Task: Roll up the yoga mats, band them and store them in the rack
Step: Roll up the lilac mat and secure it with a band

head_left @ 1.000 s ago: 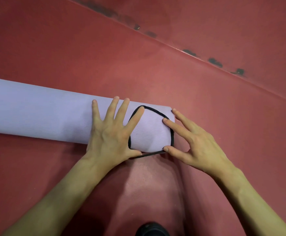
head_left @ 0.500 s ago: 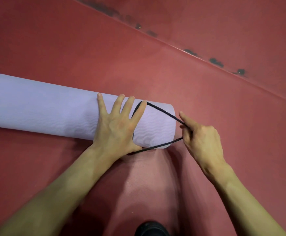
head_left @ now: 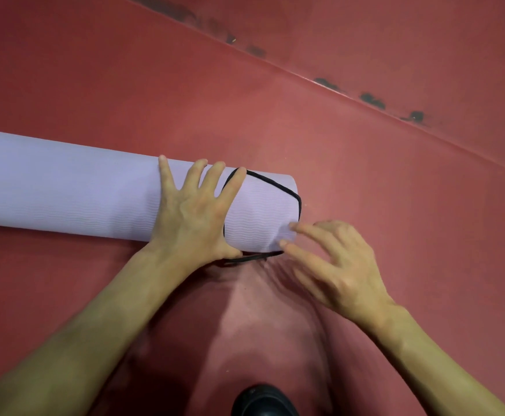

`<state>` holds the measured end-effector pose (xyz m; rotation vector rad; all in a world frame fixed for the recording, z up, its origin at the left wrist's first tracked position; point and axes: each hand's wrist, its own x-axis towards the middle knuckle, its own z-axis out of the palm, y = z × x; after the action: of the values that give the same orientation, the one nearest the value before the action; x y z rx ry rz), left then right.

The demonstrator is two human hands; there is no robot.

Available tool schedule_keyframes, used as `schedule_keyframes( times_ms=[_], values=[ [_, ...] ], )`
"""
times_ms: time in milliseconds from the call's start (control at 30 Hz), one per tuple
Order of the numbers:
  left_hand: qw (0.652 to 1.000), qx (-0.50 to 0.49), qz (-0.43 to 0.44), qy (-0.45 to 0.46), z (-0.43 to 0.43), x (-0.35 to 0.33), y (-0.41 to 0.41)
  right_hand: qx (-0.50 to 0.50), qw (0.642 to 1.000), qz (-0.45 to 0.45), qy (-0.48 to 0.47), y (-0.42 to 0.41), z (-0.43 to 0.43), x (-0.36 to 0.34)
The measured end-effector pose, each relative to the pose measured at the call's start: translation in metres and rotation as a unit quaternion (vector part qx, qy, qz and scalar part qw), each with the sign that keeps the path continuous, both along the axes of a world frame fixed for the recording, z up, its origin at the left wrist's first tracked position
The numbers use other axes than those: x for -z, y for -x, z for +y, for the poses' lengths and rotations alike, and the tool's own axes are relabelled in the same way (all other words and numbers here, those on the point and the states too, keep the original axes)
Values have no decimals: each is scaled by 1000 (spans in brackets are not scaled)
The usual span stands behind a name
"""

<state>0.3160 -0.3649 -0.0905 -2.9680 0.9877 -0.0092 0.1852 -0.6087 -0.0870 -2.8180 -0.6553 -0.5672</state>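
Left hand, grip wide, presses the rolled lilac foam yoga mat; right hand, loose and empty, beside the thin black elastic band.

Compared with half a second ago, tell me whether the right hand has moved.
Yes. The right hand went left, back to the mat end, releasing the band.

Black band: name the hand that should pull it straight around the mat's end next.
Right. The right hand holds nothing, its fingertips at the open end of the lilac mat, beside the slanted black band. The left hand lies flat on the roll, probably holding it rolled.
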Motion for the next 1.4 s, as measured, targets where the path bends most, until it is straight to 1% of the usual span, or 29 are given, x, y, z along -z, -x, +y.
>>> schedule_keyframes(
  times_ms=[33,100,167,233,267,333,400,433,533,700,800,867,1000,1100,1133,1167,1300,1333,1400],
  values=[
    [1000,2,-2,-2,0,0,-1,-13,1000,5,2,-1,5,4],
    [1000,5,-4,2,0,-1,-3,3,1000,6,-27,-4,9,13],
    [1000,8,-3,8,-1,-1,-6,37,996,-6,-81,-5,7,19],
    [1000,10,-4,9,-2,-2,-8,81,984,11,-158,-8,6,20],
    [1000,9,-5,11,-1,-1,-7,115,970,37,-213,-10,7,19],
    [1000,8,-9,16,0,0,-5,188,925,108,-312,-21,10,15],
    [1000,7,-13,20,1,1,-1,211,886,182,-371,-33,12,11],
    [1000,7,-15,26,2,3,1,211,875,199,-387,-35,13,9],
    [998,8,-32,55,5,7,8,220,870,198,-395,-34,16,8],
    [988,30,-87,122,12,17,17,303,842,151,-420,-32,6,12],
    [979,55,-116,157,20,14,22,331,817,155,-446,-40,5,11],
    [973,70,-130,180,26,3,24,343,790,180,-475,-48,8,12],
    [962,93,-130,220,41,-16,25,363,718,228,-548,-67,21,12],
    [959,99,-132,231,48,-21,27,346,664,280,-601,-79,36,8],
    [959,97,-133,229,51,-20,27,339,652,304,-606,-79,40,9],
    [961,93,-131,225,53,-19,26,330,650,328,-600,-76,44,11],
    [964,101,-117,217,61,-16,23,293,712,408,-490,-39,42,37],
    [965,108,-110,213,61,-16,22,297,736,412,-447,-30,43,43],
    [967,115,-94,207,61,-17,21,274,796,408,-354,-19,48,52]
  ],
)
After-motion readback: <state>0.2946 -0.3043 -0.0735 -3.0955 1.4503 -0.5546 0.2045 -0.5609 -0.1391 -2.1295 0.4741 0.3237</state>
